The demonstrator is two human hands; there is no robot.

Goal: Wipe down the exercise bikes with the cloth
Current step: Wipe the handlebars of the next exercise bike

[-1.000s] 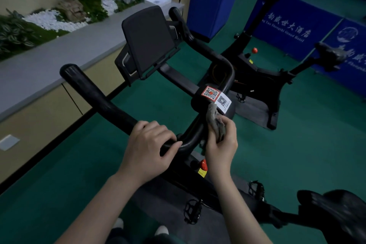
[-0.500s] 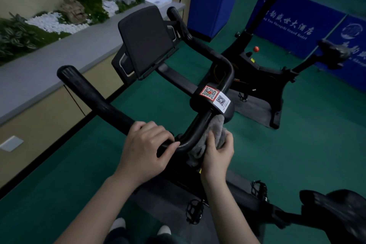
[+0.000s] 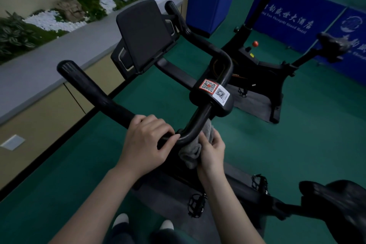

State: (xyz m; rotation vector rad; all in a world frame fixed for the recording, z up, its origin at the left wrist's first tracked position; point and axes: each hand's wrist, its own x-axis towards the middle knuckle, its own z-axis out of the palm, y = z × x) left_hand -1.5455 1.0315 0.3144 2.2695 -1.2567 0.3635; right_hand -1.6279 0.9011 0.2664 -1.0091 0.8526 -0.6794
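A black exercise bike stands right in front of me, its handlebar [image 3: 93, 91] running from upper left to the centre clamp with two QR stickers [image 3: 214, 89]. My left hand [image 3: 146, 144] grips the near bend of the bar. My right hand [image 3: 211, 152] holds a grey cloth [image 3: 193, 150] against the stem just below the clamp, under the bar. The bike's dark console [image 3: 144, 33] tilts up beyond the bar, and its saddle [image 3: 340, 202] is at the lower right.
A second black bike [image 3: 257, 65] stands behind on the green floor [image 3: 307, 144], with blue padded panels [image 3: 297, 20] beyond it. A grey ledge [image 3: 49, 65] with plants and white pebbles runs along the left. My shoes [image 3: 121, 220] show at the bottom.
My right hand has slid the cloth down from beside the QR-sticker clamp to the stem below the bar. My left hand has kept its grip on the bar.
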